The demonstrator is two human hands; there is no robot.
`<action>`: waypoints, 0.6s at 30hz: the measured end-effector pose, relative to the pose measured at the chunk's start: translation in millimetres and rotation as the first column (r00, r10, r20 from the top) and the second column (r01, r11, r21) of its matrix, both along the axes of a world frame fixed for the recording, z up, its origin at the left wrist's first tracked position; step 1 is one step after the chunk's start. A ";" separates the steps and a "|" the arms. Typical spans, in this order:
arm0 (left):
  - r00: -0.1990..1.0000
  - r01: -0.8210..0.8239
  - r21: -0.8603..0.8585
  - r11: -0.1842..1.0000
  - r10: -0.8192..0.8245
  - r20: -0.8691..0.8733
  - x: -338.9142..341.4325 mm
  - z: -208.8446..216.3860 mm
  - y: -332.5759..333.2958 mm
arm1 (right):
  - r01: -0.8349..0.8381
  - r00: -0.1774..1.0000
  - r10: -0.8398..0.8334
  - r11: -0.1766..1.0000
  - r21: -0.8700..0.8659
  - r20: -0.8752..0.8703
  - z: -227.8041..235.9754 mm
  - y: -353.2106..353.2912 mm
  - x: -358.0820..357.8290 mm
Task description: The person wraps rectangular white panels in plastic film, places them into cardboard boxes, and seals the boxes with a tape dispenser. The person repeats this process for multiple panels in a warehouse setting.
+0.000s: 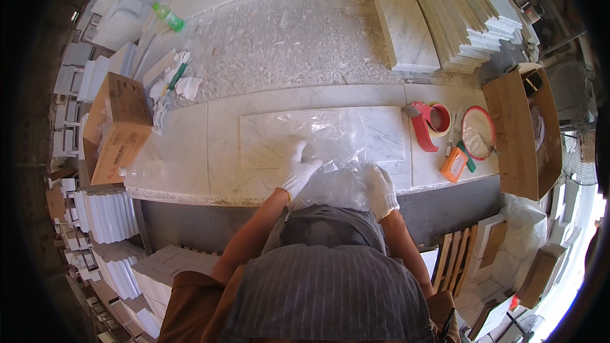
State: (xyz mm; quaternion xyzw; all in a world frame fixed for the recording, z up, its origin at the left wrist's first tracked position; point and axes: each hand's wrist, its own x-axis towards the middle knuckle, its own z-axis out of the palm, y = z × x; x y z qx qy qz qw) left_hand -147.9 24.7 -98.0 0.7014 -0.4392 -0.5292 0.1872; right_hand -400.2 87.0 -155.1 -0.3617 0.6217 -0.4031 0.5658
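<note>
Between my two gloved hands is a sheet of clear plastic film [333, 146], crumpled and shiny, spread over part of a grey-veined white marble slab [378, 130] and hanging toward my apron. My left hand [298, 173], in a white knit glove, closes on the film's left side, thumb toward the middle. At the film's right edge my right hand [382, 193], gloved the same way, has its fingers curled in. The slab lies flat on the pale worktop [190, 152] at its front.
A red tape dispenser [422, 128], an orange box [454, 164] and a red-rimmed round dish [477, 132] lie at the right. Cardboard boxes [124, 130] stand at both ends. Stacked slabs [445, 13] are far right; a green bottle [168, 18] is far left.
</note>
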 end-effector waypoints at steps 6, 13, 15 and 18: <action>0.981 -0.192 -0.219 0.957 0.180 -0.076 -26.5 13.0 4.6 | 0.085 0.927 -0.160 0.971 -0.226 -0.339 122.2 2.8 12.8; 0.951 -0.131 -0.283 0.950 0.040 -0.306 -58.7 -11.7 10.9 | -0.220 0.821 0.181 0.975 -0.009 -0.542 48.8 5.4 48.6; 0.829 -0.183 0.040 0.982 0.176 -0.530 -55.3 28.0 4.8 | -0.147 0.919 0.161 0.987 0.067 -0.360 24.6 0.6 35.4; 0.905 -0.110 -0.008 0.994 0.097 -0.414 -30.5 32.2 -7.8 | 0.152 0.965 -0.173 0.981 0.117 0.199 -0.2 -6.6 19.2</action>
